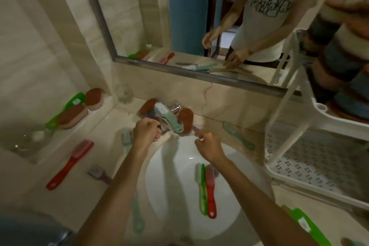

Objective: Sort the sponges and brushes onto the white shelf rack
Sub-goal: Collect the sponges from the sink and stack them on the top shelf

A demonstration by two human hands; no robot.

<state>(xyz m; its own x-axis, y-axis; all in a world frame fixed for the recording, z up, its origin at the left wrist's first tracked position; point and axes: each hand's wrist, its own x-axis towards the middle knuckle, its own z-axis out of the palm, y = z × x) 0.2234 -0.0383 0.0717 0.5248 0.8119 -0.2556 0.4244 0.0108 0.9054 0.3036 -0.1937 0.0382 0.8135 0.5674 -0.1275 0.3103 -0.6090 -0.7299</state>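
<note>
My left hand (146,133) is closed around the handles of a bunch of brushes, a mint-green one (169,119) on top, just above the tap (175,108). My right hand (209,146) pinches the purple handle (196,130) of a brush beside a brown sponge (186,121). Another brown sponge (148,105) lies behind the tap. The white shelf rack (311,158) stands at the right, its perforated lower shelf bare and stacked sponges (347,78) on its upper level. A green brush (203,191) and a red brush (210,193) lie in the white sink (171,168).
Two brown sponges (72,116) and a green brush (74,102) sit on the left ledge. A red brush (69,164), a purple brush (98,173) and mint brushes (238,136) lie on the counter. A mirror (179,16) hangs behind; a green brush (307,223) lies at bottom right.
</note>
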